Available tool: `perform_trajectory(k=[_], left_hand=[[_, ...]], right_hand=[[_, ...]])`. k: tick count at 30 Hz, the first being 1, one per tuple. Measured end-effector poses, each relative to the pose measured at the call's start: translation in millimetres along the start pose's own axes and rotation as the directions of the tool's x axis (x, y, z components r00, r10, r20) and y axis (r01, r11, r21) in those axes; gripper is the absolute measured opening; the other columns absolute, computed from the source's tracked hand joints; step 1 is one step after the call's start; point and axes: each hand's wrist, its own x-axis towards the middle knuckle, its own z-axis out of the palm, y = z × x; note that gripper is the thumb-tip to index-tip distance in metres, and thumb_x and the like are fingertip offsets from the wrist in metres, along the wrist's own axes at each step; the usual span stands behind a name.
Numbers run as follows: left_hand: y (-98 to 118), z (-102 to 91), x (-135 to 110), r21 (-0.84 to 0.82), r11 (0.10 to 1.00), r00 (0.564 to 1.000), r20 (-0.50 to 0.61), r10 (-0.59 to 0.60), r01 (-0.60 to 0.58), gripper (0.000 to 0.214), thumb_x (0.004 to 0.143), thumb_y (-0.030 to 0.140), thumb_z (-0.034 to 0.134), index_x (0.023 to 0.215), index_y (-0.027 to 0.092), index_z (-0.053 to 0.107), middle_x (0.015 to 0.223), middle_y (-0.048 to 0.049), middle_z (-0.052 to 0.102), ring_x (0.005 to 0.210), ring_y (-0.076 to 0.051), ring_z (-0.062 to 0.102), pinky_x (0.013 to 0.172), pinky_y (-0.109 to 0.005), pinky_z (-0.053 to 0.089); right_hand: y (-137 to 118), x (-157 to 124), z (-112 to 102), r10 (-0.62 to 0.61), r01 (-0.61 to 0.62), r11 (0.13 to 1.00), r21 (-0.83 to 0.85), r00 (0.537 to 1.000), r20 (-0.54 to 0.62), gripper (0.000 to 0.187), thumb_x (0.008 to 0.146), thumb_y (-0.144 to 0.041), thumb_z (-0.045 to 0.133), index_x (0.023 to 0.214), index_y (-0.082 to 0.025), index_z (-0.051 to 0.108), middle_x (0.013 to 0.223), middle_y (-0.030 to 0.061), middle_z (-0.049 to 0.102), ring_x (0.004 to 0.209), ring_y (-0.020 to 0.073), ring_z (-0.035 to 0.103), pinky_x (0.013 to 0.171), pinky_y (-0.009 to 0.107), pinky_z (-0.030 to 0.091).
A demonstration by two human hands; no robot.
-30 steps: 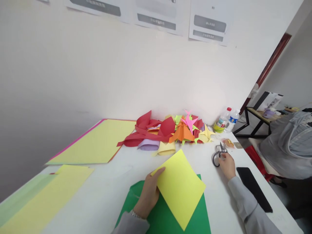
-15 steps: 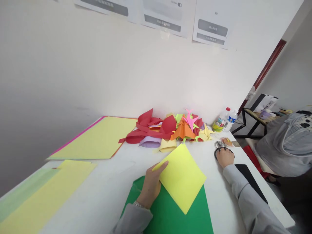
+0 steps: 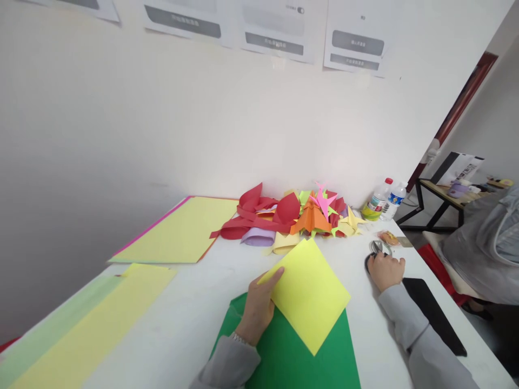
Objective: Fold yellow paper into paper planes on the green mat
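Observation:
My left hand (image 3: 258,305) pinches a yellow paper square (image 3: 311,294) at its left corner, thumb on top. The paper is turned like a diamond and held over a green sheet (image 3: 308,362) on the white table. Farther right, my right hand (image 3: 386,270) has its fingers closed over the black handles of a pair of scissors (image 3: 377,248). Their blades point away from me, and the hand hides much of the handles. Just beyond them lies a small wrapped snack (image 3: 388,237).
Folded paper shapes, among them a red bow (image 3: 259,216) and an orange figure (image 3: 311,217), lie by the wall. Large yellow sheets (image 3: 178,229) and paper strips (image 3: 101,319) are at left. Two bottles (image 3: 377,201) stand back right. A black flat object (image 3: 436,316) lies beside my right forearm.
The view has shifted a little, so everything sits farther right. My right hand has changed its hold on the scissors. The yellow square stays in my left hand.

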Motion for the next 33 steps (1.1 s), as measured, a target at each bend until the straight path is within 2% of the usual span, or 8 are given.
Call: perform_trajectory(k=[3, 6, 10, 12, 14, 19, 27, 33], left_hand=[[-0.7, -1.2, 0.8, 0.003, 1.000, 1.000, 0.007, -0.008, 0.008, 0.022, 0.072, 0.033, 0.071, 0.089, 0.018, 0.069, 0.094, -0.0113, 0.076, 0.099, -0.034, 0.068, 0.082, -0.042, 0.057], [-1.8, -1.9, 1.8, 0.010, 1.000, 1.000, 0.018, -0.021, 0.020, 0.024, 0.073, 0.036, 0.070, 0.089, 0.018, 0.068, 0.096, -0.0119, 0.075, 0.102, -0.035, 0.067, 0.082, -0.041, 0.057], [-2.4, -1.8, 2.9, 0.028, 0.999, 0.999, 0.035, -0.035, 0.034, 0.024, 0.072, 0.037, 0.072, 0.087, 0.018, 0.069, 0.092, -0.0105, 0.076, 0.100, -0.034, 0.067, 0.080, -0.040, 0.057], [-2.3, -1.6, 2.7, 0.032, 0.999, 0.998, 0.056, -0.038, 0.037, 0.024, 0.071, 0.037, 0.073, 0.085, 0.018, 0.069, 0.088, -0.0089, 0.076, 0.095, -0.033, 0.069, 0.080, -0.040, 0.057], [-2.2, -1.4, 1.7, 0.036, 0.999, 0.996, 0.076, -0.037, 0.035, 0.024, 0.070, 0.038, 0.074, 0.083, 0.018, 0.069, 0.085, -0.0076, 0.077, 0.089, -0.032, 0.071, 0.080, -0.040, 0.057], [-2.6, -1.7, -0.2, 0.058, 0.998, 0.997, 0.074, -0.029, 0.025, 0.025, 0.071, 0.041, 0.073, 0.082, 0.019, 0.069, 0.083, -0.0093, 0.076, 0.085, -0.032, 0.071, 0.077, -0.042, 0.057], [-0.9, -4.1, 1.9, 0.089, 0.996, 0.998, 0.068, 0.014, -0.020, 0.054, 0.078, 0.061, 0.058, 0.100, 0.013, 0.067, 0.096, -0.0162, 0.074, 0.095, -0.033, 0.069, 0.079, -0.040, 0.055], [11.7, -3.4, -5.3, 0.136, 0.991, 0.998, 0.062, -0.013, 0.004, 0.049, 0.081, 0.058, 0.058, 0.098, 0.013, 0.068, 0.094, -0.0176, 0.075, 0.095, -0.033, 0.069, 0.080, -0.040, 0.055]], right_hand=[[-1.7, -1.3, -8.3, -0.018, 0.020, 0.993, 0.120, 1.000, -0.015, 0.034, 0.084, -0.030, 0.048, 0.087, -0.004, 0.070, 0.090, 0.0294, 0.067, 0.093, 0.0404, 0.059, 0.091, 0.056, 0.026], [-15.8, -12.4, -15.6, -0.093, 0.090, 0.947, 0.308, 0.996, -0.006, 0.037, 0.089, -0.034, 0.044, 0.094, -0.008, 0.069, 0.097, 0.0254, 0.067, 0.102, 0.0382, 0.056, 0.094, 0.053, 0.029], [-52.4, -40.2, -17.1, -0.344, 0.242, 0.741, 0.626, 0.938, 0.045, 0.032, 0.090, -0.042, 0.048, 0.100, -0.019, 0.069, 0.099, 0.0100, 0.071, 0.097, 0.0238, 0.062, 0.088, 0.034, 0.045], [-66.3, -51.4, -15.3, -0.421, 0.259, 0.627, 0.735, 0.906, 0.039, 0.033, 0.085, -0.044, 0.058, 0.107, -0.021, 0.067, 0.104, 0.0077, 0.070, 0.100, 0.0227, 0.061, 0.089, 0.032, 0.046], [-72.2, -57.5, -13.1, -0.445, 0.237, 0.536, 0.810, 0.895, 0.033, 0.029, 0.081, -0.043, 0.062, 0.100, -0.022, 0.068, 0.099, 0.0072, 0.071, 0.096, 0.0229, 0.063, 0.087, 0.033, 0.048], [-67.3, -59.2, -10.9, -0.421, 0.127, 0.405, 0.905, 0.905, 0.062, 0.026, 0.081, -0.040, 0.060, 0.064, -0.021, 0.063, 0.068, 0.0037, 0.066, 0.062, 0.0185, 0.060, 0.059, 0.029, 0.048], [-63.2, -63.8, -18.0, -0.417, 0.076, 0.322, 0.944, 0.906, 0.070, 0.025, 0.083, -0.041, 0.058, 0.067, -0.022, 0.064, 0.067, 0.0033, 0.066, 0.060, 0.0190, 0.057, 0.058, 0.029, 0.045], [-58.8, -63.3, -15.6, -0.370, 0.064, 0.290, 0.955, 0.928, 0.050, 0.025, 0.081, -0.041, 0.059, 0.066, -0.022, 0.064, 0.069, 0.0041, 0.064, 0.064, 0.0200, 0.055, 0.062, 0.031, 0.043]])
